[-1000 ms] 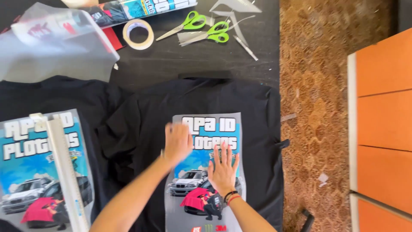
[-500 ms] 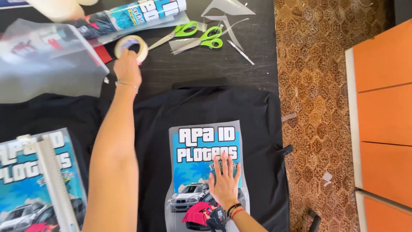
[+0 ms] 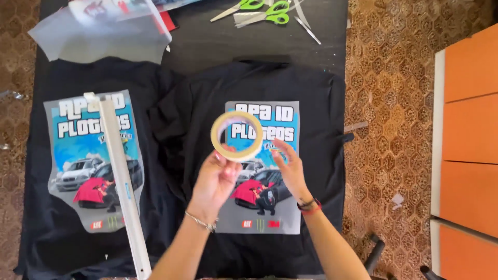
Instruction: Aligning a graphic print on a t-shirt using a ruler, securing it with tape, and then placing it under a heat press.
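While the left hand point(image 3: 217, 179) holds a tape roll point(image 3: 237, 136) up above the right-hand shirt point(image 3: 316, 93), its grip is clenched on the roll's lower rim, fingers pinching the ring from below. The roll is pale cream, stands on edge facing the camera, and the print point(image 3: 263, 166) on the shirt shows through its hole. A thin bracelet sits on the left wrist.

The right hand point(image 3: 290, 168) is just beside the roll, fingers loosely curled near its lower right edge; whether it touches the tape cannot be told, and it grasps nothing that can be seen. A dark and red band circles that wrist.

Two black shirts lie flat on the dark counter point(image 3: 207, 41), side by side and overlapping at the sleeves. Each carries a rectangular print with white lettering on blue, cars and a red shape below. Across the left shirt point(image 3: 36, 155) and its print a long white strip point(image 3: 122, 181) lies lengthwise, slightly tilted.

At the far edge of the counter lie green scissors point(image 3: 259, 10), near some clear slivers. A clear film sheet point(image 3: 98, 33) rests at the far left, partly over the left shirt's collar. Patterned brown floor point(image 3: 394, 155) runs to the right, with an orange cabinet point(image 3: 469, 140) beyond it.
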